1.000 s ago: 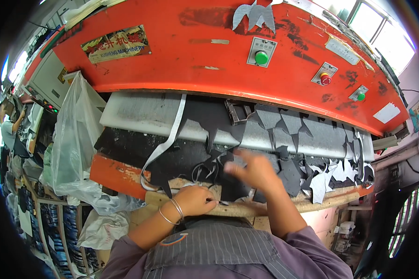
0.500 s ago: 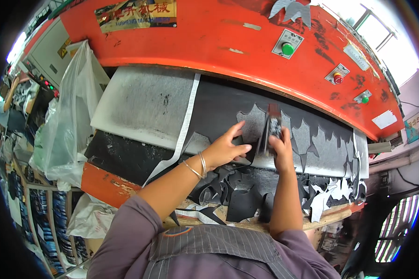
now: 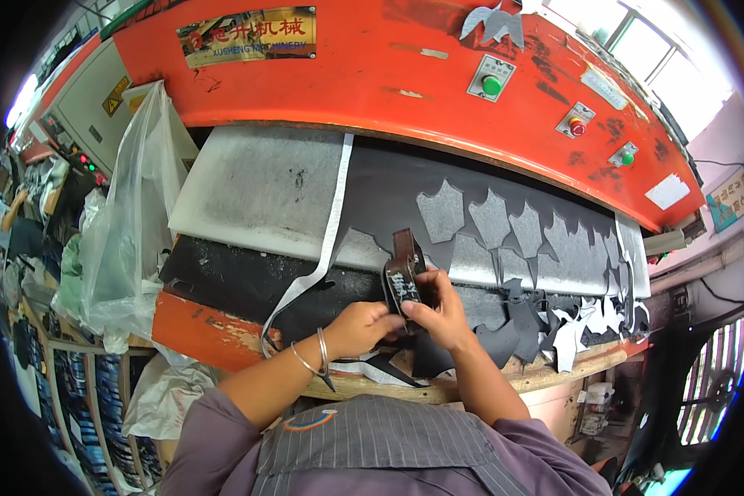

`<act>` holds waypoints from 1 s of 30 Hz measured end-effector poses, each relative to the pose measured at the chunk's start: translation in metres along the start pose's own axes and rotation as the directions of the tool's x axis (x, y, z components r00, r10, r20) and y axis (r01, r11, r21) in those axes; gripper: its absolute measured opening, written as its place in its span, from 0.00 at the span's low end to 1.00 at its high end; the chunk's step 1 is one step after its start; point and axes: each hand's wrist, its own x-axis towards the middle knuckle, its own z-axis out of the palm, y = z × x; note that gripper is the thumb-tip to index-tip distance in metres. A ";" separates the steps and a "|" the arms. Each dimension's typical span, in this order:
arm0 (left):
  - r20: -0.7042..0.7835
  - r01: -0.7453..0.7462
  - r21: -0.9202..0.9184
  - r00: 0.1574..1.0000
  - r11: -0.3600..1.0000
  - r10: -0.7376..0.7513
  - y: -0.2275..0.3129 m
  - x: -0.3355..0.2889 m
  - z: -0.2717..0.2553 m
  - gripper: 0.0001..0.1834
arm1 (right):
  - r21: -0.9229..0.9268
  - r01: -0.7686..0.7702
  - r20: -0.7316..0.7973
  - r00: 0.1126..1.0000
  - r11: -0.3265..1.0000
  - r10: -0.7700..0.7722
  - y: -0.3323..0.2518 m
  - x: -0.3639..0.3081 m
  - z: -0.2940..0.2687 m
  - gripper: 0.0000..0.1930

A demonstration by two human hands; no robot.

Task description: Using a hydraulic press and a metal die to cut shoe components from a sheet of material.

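My right hand [image 3: 445,316] is wrapped round a dark metal cutting die [image 3: 403,273], brownish at its far end and bearing white markings. The die is held up above the near edge of the black sheet material [image 3: 388,178]. Close beside its lower end, my left hand [image 3: 357,327] has its fingers drawn together; whatever they pinch is hidden. Jagged-edged cut-outs [image 3: 442,217] run in a row across the sheet to the right, showing the grey board beneath. Dark cut pieces [image 3: 492,343] lie piled below my right hand.
An orange press beam [image 3: 364,91] with push buttons spans the far side. White and black scraps [image 3: 570,335] lie at the near right edge. A pale cutting board [image 3: 240,182] rests at left, beside a clear plastic bag [image 3: 132,198].
My right hand has brought the die from over the sheet toward me and left. My left hand has drawn back nearer my body, its spread fingers now closed beside the die.
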 end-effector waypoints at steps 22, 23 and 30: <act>-0.545 0.158 0.637 0.784 0.754 0.296 0.017 0.051 -0.111 0.34 | -0.667 0.036 -0.101 0.985 0.744 -0.138 0.018 0.084 0.017 0.63; -0.504 0.189 0.735 0.794 0.651 0.339 0.014 0.057 -0.115 0.36 | -0.666 0.030 -0.103 0.986 0.746 -0.132 0.018 0.085 0.018 0.63; -0.442 0.204 0.819 0.820 0.537 0.363 0.015 0.058 -0.112 0.40 | -0.724 0.110 -0.116 0.953 0.681 -0.278 0.012 0.080 0.023 0.57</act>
